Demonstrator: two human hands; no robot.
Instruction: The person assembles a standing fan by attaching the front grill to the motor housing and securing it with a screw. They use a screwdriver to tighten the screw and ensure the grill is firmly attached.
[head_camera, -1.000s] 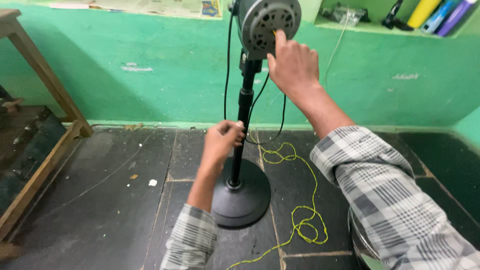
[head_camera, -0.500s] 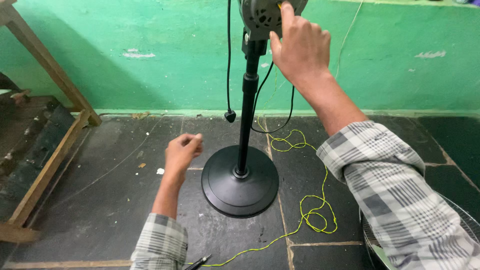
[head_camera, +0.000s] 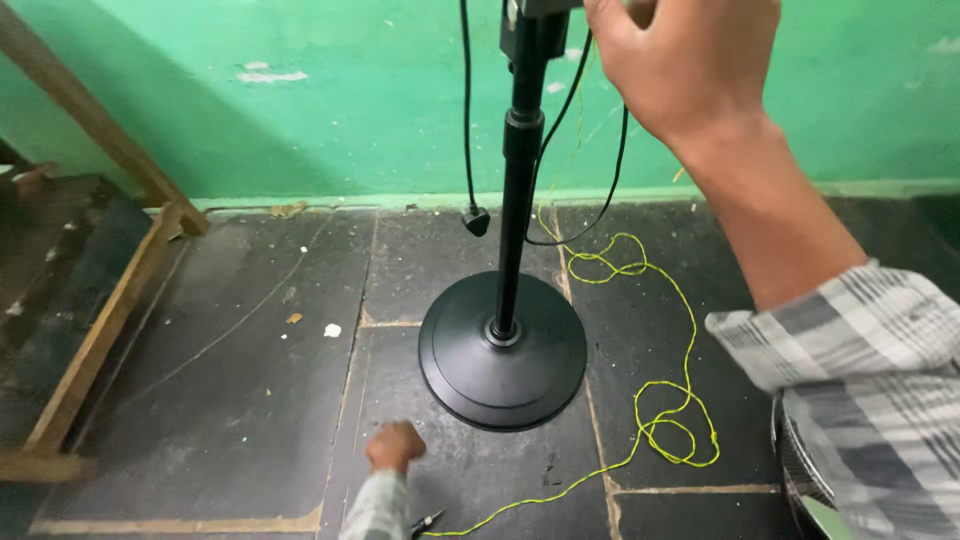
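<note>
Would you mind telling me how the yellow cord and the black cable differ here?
The yellow cord lies in loose loops on the dark floor; the black cable hangs straight beside the fan stand pole, ending in a plug above the floor. The yellow one is thinner. Both are slack.

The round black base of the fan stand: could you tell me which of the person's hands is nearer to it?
Left. The left hand is low by the floor, just beside the base; the right hand is raised at the top of the pole.

green wall (head_camera: 300, 110), wooden frame (head_camera: 100, 330), perhaps yellow string (head_camera: 660, 420)
</note>
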